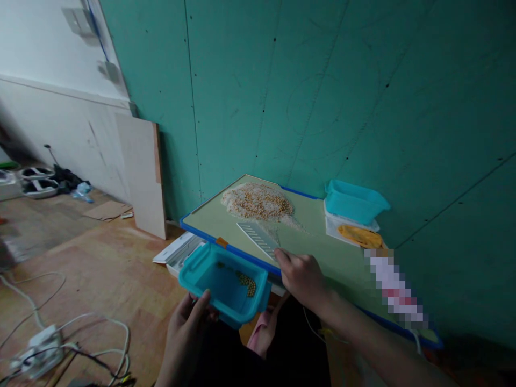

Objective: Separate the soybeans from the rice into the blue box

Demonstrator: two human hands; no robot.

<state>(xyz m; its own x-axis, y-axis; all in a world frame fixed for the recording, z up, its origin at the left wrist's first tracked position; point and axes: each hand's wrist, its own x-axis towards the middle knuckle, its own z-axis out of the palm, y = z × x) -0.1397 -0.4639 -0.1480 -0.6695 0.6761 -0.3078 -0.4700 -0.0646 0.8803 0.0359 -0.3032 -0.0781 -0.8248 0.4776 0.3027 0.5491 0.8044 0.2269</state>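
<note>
My left hand [192, 317] grips the near rim of a turquoise plastic container [223, 285], which it holds tilted just off the front edge of the low table [310, 242]. A small cluster of round yellowish beans [246, 285] lies inside the container. Closed around one end of a flat white slotted scraper [256, 238] is my right hand [304, 277]. The scraper is over the tabletop, between the container and a heap of white grains mixed with yellowish beans [260, 203]. A thin trail of pale grains runs out from the heap.
A second turquoise container [355, 201] stands at the table's back right, by an orange cloth [360, 235]. The green wall [322, 97] rises behind the table. A wooden board [141, 172] leans left. A power strip [42, 349] and cables lie on the floor.
</note>
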